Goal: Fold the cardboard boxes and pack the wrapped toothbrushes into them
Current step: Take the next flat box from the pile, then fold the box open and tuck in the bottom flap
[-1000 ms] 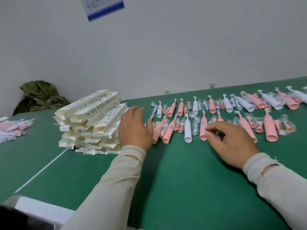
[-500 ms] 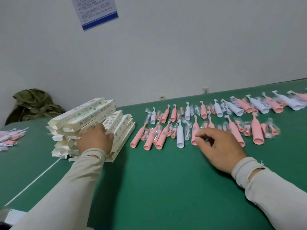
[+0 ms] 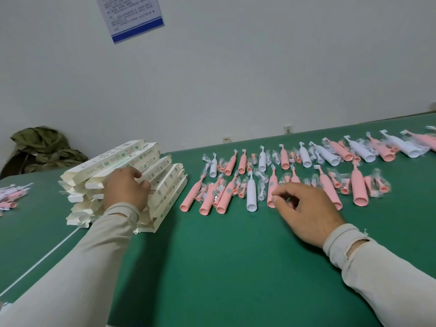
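Flat white cardboard boxes (image 3: pixel 151 175), stacked, left hand (image 3: pixel 126 188) gripping one; right hand (image 3: pixel 306 211) loosely curled, empty, beside glossy pink toothbrushes (image 3: pixel 272 187).

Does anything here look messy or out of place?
The stack of boxes under the left hand looks untidy: it slumps toward the toothbrushes, with end flaps splayed. An olive cloth bundle also sits by the wall.

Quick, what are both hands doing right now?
Left hand: gripping a box in the stack of boxes.
Right hand: fingers loosely curled, holding nothing.
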